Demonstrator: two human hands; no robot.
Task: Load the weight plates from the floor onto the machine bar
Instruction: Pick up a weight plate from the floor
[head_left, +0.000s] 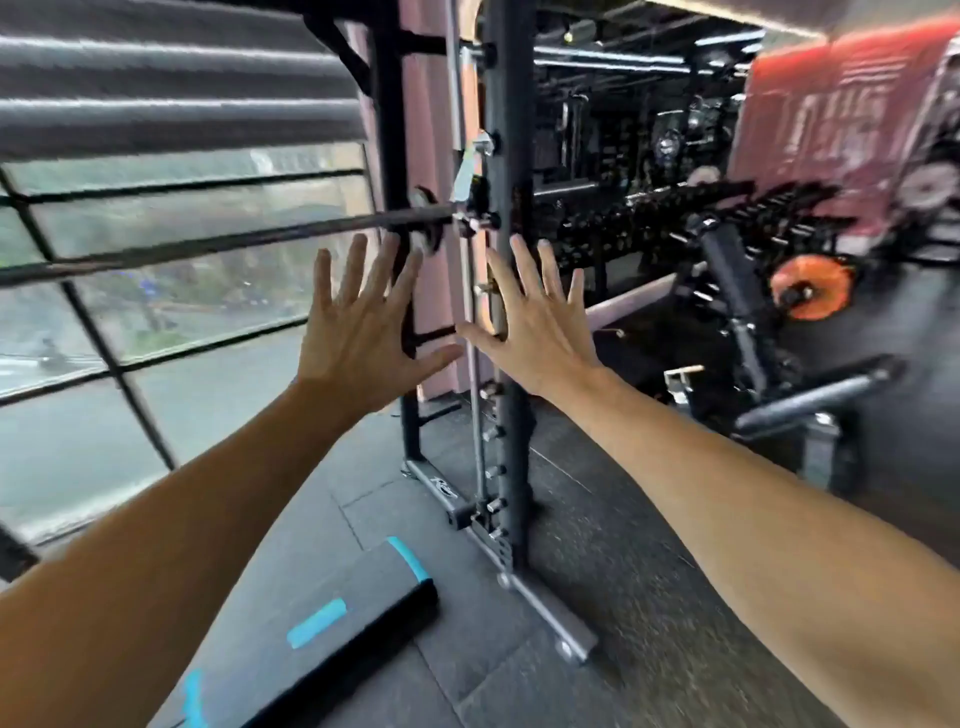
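The machine bar (218, 244) runs from the left across the window to the dark upright frame (511, 312), where its carriage (470, 218) sits on the chrome guide rod. My left hand (358, 332) and my right hand (535, 327) are raised side by side in front of the frame, backs toward me, fingers spread and straight. Neither hand holds or touches anything. An orange weight plate (810, 286) stands on the floor at the far right, beyond a bench. The picture is blurred by motion.
A black bench pad with blue marks (332, 623) lies at my lower left. The frame's foot (561, 623) juts onto the rubber floor. An inclined bench (737, 291) and a dumbbell rack (675, 218) stand to the right. Large windows (156, 260) fill the left side.
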